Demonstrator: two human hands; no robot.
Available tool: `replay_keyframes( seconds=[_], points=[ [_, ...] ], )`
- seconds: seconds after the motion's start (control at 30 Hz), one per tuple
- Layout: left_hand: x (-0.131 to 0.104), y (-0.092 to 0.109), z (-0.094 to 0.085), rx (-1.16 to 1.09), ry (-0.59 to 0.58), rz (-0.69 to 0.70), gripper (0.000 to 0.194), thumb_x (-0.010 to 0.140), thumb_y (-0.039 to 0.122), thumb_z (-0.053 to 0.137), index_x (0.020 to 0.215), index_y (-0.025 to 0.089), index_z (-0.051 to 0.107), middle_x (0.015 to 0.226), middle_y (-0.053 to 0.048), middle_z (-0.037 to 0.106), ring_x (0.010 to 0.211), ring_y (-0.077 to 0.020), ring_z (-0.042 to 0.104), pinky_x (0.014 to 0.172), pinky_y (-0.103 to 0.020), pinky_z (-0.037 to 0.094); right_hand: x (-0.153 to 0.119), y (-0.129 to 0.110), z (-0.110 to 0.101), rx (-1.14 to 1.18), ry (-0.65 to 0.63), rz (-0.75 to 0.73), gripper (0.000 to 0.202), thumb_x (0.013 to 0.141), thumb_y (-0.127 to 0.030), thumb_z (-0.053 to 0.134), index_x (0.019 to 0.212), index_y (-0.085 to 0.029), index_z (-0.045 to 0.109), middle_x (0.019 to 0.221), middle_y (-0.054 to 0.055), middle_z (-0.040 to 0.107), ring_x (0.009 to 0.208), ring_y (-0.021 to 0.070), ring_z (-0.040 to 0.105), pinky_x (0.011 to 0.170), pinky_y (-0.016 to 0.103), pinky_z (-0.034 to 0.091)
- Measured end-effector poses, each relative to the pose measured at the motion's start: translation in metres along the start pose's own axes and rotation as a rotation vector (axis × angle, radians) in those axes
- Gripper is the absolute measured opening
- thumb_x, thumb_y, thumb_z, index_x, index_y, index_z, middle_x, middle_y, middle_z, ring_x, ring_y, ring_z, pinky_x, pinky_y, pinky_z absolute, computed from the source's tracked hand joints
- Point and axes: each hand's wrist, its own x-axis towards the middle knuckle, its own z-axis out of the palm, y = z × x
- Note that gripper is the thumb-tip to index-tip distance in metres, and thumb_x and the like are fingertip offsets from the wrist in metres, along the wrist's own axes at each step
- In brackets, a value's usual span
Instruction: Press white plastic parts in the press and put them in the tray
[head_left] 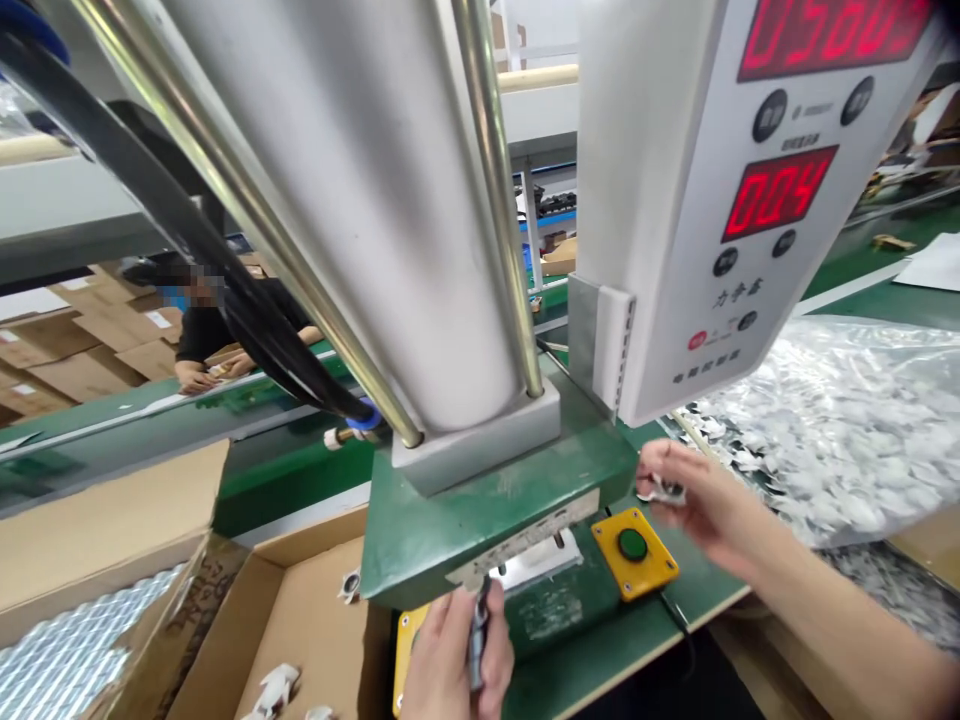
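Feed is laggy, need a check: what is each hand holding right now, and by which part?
Left hand: a slim dark tool, gripped along its shaft. Right hand: a small white part, pinched at its edge by the fingers.

left hand [450,655] grips thin dark tool [477,635] at press base [480,500] front edge | right hand [701,505] pinches small white part [664,490] near yellow button box [634,550] | bag of white parts [840,430] at right

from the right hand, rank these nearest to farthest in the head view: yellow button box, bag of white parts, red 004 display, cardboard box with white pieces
1. yellow button box, just left of and below the right hand.
2. bag of white parts, to its right on the bench.
3. red 004 display, well above it on the control panel.
4. cardboard box with white pieces, far left, past the left hand.
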Motion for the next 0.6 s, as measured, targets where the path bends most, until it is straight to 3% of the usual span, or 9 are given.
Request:
replay_keyframes(
  seconds=[0.03,0.07,0.2,0.3,0.43,0.6],
  points=[
    [0.006,0.002,0.01,-0.092,-0.069,-0.018,0.021,0.082,0.031,0.058,0.075,0.011,0.06,0.052,0.002,0.048,0.034,-0.0018,0.031,0.033,-0.014,0.021,0.014,0.002,-0.01,-0.289,0.064,-0.052,0.029,0.091,-0.044,0.039,0.079,-0.02,0.052,0.069,0.001,0.056,0.055,0.0137,0.054,0.046,0.025,0.044],
    [0.013,0.004,0.019,-0.183,-0.137,-0.054,0.02,0.084,0.025,0.056,0.071,0.01,0.059,0.048,0.003,0.042,0.036,-0.0024,0.031,0.034,-0.014,0.024,0.03,0.004,-0.018,-0.412,0.102,-0.067,0.032,0.092,-0.044,0.037,0.081,-0.019,0.054,0.071,0.002,0.057,0.057,0.0144,0.055,0.046,0.025,0.044],
    [0.03,0.004,0.043,-0.323,-0.235,-0.08,0.011,0.079,0.011,0.057,0.068,0.009,0.054,0.059,0.004,0.041,0.04,-0.0006,0.031,0.034,-0.011,0.025,0.087,0.025,-0.031,-0.687,0.199,-0.058,0.022,0.088,-0.033,0.054,0.1,-0.016,0.057,0.097,0.006,0.059,0.078,0.0164,0.058,0.068,0.032,0.049],
    [0.032,0.0,0.048,-0.363,-0.294,-0.097,0.009,0.078,0.011,0.057,0.071,0.009,0.054,0.063,0.004,0.041,0.041,0.0,0.033,0.033,-0.01,0.027,0.107,0.043,-0.034,-0.834,0.241,-0.029,0.019,0.089,-0.03,0.055,0.101,-0.015,0.057,0.103,0.006,0.057,0.087,0.0183,0.056,0.076,0.038,0.047],
    [0.034,-0.002,0.054,-0.368,-0.338,-0.07,0.011,0.081,0.017,0.059,0.074,0.01,0.055,0.061,0.005,0.041,0.041,-0.0003,0.034,0.033,-0.01,0.027,0.111,0.051,-0.034,-0.935,0.234,-0.042,0.009,0.087,-0.019,0.054,0.085,-0.016,0.062,0.089,0.008,0.058,0.083,0.0204,0.057,0.075,0.035,0.042],
    [0.035,0.003,0.058,-0.263,-0.328,-0.026,0.017,0.084,0.029,0.057,0.088,0.013,0.058,0.059,0.006,0.043,0.038,-0.0027,0.03,0.03,-0.014,0.021,0.081,0.029,-0.022,-0.965,0.214,-0.175,0.023,0.087,-0.028,0.053,0.107,-0.018,0.06,0.094,0.01,0.057,0.081,0.0215,0.057,0.07,0.03,0.04]
  ],
)
